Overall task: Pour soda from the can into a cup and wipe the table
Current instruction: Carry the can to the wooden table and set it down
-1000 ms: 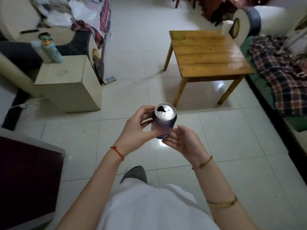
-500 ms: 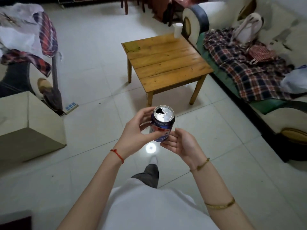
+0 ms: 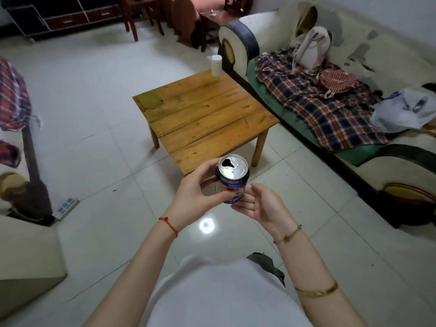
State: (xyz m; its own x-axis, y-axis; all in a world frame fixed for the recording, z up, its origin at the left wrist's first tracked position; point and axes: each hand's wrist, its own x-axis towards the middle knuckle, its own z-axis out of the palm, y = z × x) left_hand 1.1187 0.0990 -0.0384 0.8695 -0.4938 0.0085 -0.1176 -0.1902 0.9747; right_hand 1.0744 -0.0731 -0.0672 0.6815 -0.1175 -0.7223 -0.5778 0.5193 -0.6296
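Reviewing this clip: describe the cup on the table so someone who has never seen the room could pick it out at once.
Start at the low wooden table in the middle of the tiled floor, beside the sofa. At its far corner, next to the sofa's round dark-edged armrest, stands the white cup, upright. The only other item on the tabletop is a flat yellowish cloth at the left corner.

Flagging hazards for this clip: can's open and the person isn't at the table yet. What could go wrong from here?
1. The open soda can is held mid-air over the tiled floor, gripped by the left hand alone; the right hand only cups beside it. A tilt or jolt could spill it.
2. The white cup stands at the wooden table's far corner, near the edge; a nudge while pouring could tip it off.
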